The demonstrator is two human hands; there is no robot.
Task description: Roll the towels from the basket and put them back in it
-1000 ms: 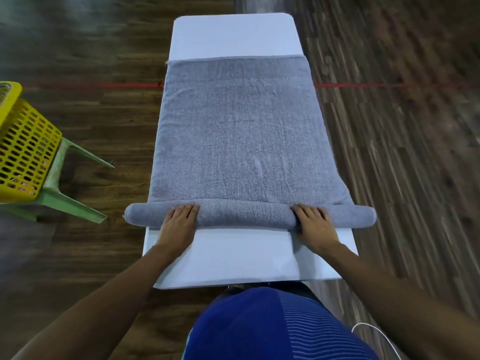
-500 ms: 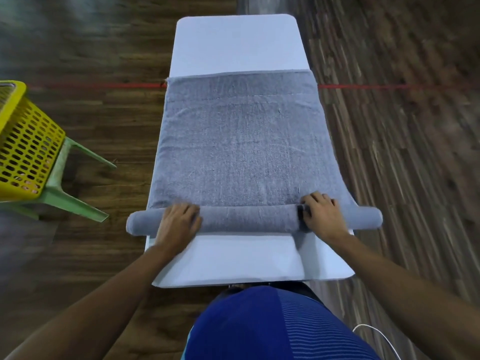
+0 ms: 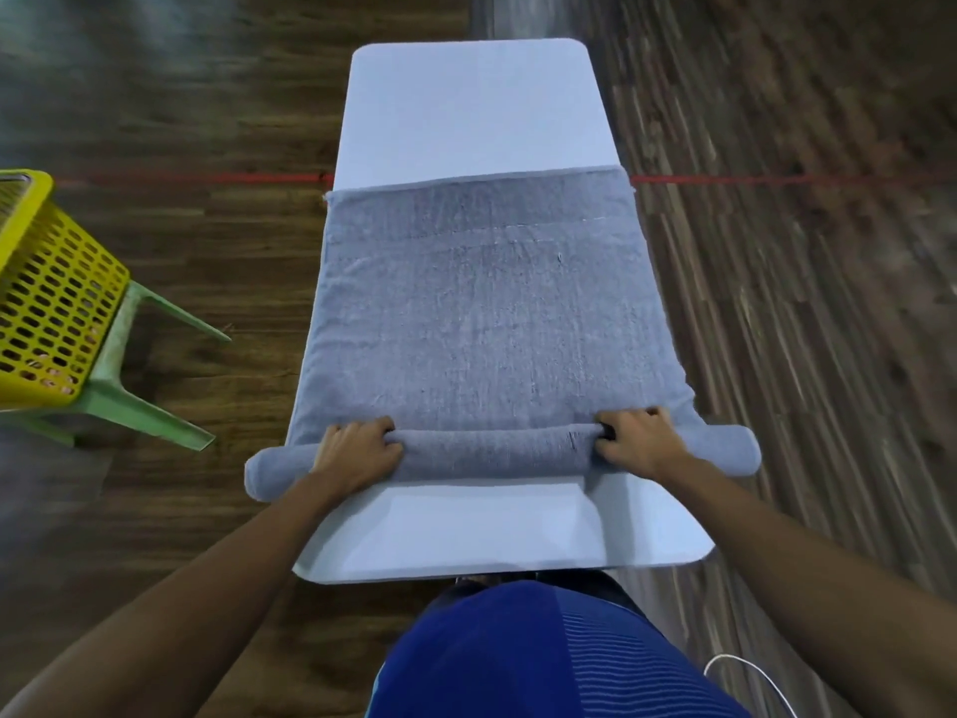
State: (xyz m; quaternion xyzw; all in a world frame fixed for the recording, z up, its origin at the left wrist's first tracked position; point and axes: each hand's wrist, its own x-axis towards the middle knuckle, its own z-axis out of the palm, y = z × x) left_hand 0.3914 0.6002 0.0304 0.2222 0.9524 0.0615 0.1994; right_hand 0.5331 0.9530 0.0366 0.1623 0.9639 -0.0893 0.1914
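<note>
A grey towel [image 3: 481,313] lies lengthwise on a narrow white table [image 3: 466,111]. Its near end is wound into a roll [image 3: 497,450] that sticks out past both table sides. My left hand [image 3: 357,450] grips the roll left of centre, fingers curled over its top. My right hand [image 3: 639,445] grips it right of centre in the same way. A yellow perforated basket [image 3: 46,298] stands at the far left; its inside is out of view.
The basket sits on a pale green plastic stool [image 3: 129,391]. A red line [image 3: 777,179] crosses the dark wooden floor behind the table. A white cable [image 3: 745,671] lies on the floor at the lower right. My blue shirt fills the bottom centre.
The roll has grown thicker and the towel's far edge has slid toward me, baring more of the table's far end. My fingers went from lying flat on the roll to curling over it.
</note>
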